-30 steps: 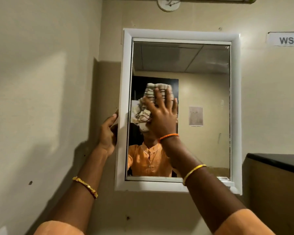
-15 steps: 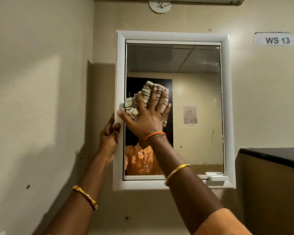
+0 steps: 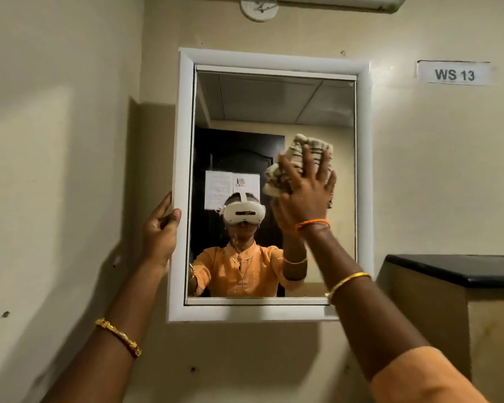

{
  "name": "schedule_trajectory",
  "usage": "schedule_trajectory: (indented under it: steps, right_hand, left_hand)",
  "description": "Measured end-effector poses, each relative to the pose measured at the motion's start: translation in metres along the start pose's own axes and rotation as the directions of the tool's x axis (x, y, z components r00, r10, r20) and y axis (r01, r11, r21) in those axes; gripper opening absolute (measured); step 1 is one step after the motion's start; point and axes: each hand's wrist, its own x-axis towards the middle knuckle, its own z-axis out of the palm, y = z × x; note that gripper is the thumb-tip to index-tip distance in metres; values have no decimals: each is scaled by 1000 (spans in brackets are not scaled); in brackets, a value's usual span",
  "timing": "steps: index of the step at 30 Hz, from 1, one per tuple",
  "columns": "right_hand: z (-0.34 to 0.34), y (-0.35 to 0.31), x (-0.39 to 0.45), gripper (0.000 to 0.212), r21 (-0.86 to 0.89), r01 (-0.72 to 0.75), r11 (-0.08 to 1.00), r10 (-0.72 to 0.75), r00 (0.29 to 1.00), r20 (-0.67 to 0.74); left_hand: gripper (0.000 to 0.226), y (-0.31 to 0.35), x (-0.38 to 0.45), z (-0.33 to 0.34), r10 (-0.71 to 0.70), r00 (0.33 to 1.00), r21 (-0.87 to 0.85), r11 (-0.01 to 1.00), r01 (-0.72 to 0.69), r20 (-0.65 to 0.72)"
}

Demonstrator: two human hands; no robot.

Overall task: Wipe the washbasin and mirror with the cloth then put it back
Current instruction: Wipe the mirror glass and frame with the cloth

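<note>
A white-framed mirror point(image 3: 184, 135) hangs on the beige wall in front of me. My right hand point(image 3: 306, 193) presses a bunched, dark-striped pale cloth point(image 3: 300, 152) flat against the glass at the mirror's right side, fingers spread over it. My left hand point(image 3: 160, 228) grips the left edge of the mirror frame at mid height. The glass reflects a person in an orange shirt with a white headset. The washbasin is out of view.
A dark-topped ledge point(image 3: 460, 269) juts out at the right, just below the mirror's lower corner. A label reading WS 13 point(image 3: 454, 74) is stuck high on the right wall. A side wall stands close on the left.
My right hand has swept the cloth across the glass from the mirror's left side to its right side. My left hand stays on the frame's left edge.
</note>
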Motion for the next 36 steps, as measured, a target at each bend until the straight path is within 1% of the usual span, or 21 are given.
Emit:
schedule_trajectory:
  steps: [2,4,6,8,9,11,13,14,16,18,20,22,25,27,31,34,36]
  right_hand:
    - [-17,34,4,69,12,-98,995,98,995,1]
    - [-28,51,5,70,13,-176,984,176,984,-25]
    - [-33,47,6,66,59,-235,970,236,972,-18]
    - [-30,25,6,54,126,-274,953,275,961,6]
    - [-24,12,4,52,117,-238,964,237,971,24]
    - [-7,-12,-6,56,40,-54,998,51,997,57]
    - [6,-25,-15,61,-27,121,992,-118,988,96]
    - [9,-25,-16,62,-46,168,985,-163,982,100]
    - [8,-13,-15,58,-64,211,975,-206,975,80]
    - [4,4,-14,56,-89,204,975,-200,979,49]
    - [-6,28,-10,59,-88,122,989,-120,992,28]
    - [-17,53,-5,62,-87,45,995,-45,999,12]
    - [-28,80,-7,66,-93,64,994,-65,998,-6]
    - [-27,85,-17,67,-65,75,995,-76,997,-15]
    - [-19,88,-64,73,9,33,999,-33,998,-54]
    - [-14,91,-101,78,-2,37,999,-37,999,-27]
    - [-13,94,-106,84,17,30,999,-30,1000,-7]
  left_hand:
    - [40,1,-3,2,12,1000,20,1000,-12,2]
    - [41,5,-11,7,32,999,53,998,-32,-5]
    - [43,7,-18,15,69,998,128,989,-67,-14]
    - [48,9,-24,19,107,994,216,971,-98,-30]
    - [50,10,-25,20,125,991,248,962,-111,-42]
    - [52,9,-26,21,119,991,301,949,-96,-62]
    - [53,9,-27,21,127,990,343,934,-96,-67]
    - [53,6,-25,20,134,989,360,927,-100,-68]
    - [52,3,-23,19,127,988,378,922,-85,-88]
    - [51,1,-22,18,128,986,393,916,-78,-103]
    - [51,-1,-22,18,149,984,394,914,-101,-93]
    - [51,-1,-23,18,135,987,385,918,-92,-87]
    - [50,2,-27,20,138,985,378,921,-91,-100]
    - [50,4,-30,21,145,984,362,927,-100,-100]
    - [50,3,-31,17,92,993,330,942,-63,-73]
    - [51,0,-27,9,76,996,343,938,-56,-45]
    - [51,0,-27,6,52,998,324,945,-37,-38]
